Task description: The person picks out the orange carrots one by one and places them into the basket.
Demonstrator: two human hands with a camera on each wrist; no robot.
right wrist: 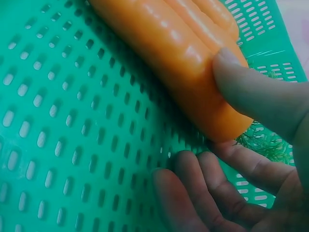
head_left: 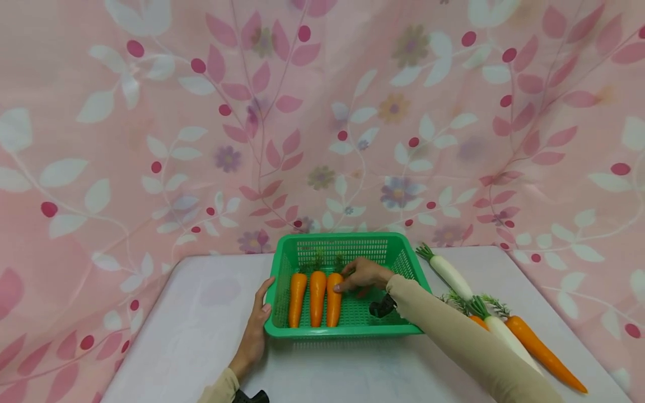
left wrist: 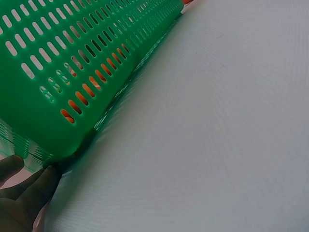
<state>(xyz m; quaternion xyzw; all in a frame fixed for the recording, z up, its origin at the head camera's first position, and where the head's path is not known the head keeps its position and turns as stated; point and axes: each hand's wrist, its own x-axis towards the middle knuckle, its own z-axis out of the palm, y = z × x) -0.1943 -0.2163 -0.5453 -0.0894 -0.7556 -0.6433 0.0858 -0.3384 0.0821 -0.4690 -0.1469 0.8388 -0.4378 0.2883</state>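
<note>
Three orange carrots with green tops lie side by side in a green plastic basket: a left one, a middle one and a right one. My right hand reaches into the basket and pinches the thick end of the right carrot. The right wrist view shows the thumb on top of this carrot and the index finger at its underside. At the basket's left side, my left hand rests its extended fingers against the outer wall, low down near the corner.
On the white table, right of the basket, lie a white radish, a second radish and a carrot. Another carrot is partly hidden by the right sleeve. A pink floral cloth hangs behind the table.
</note>
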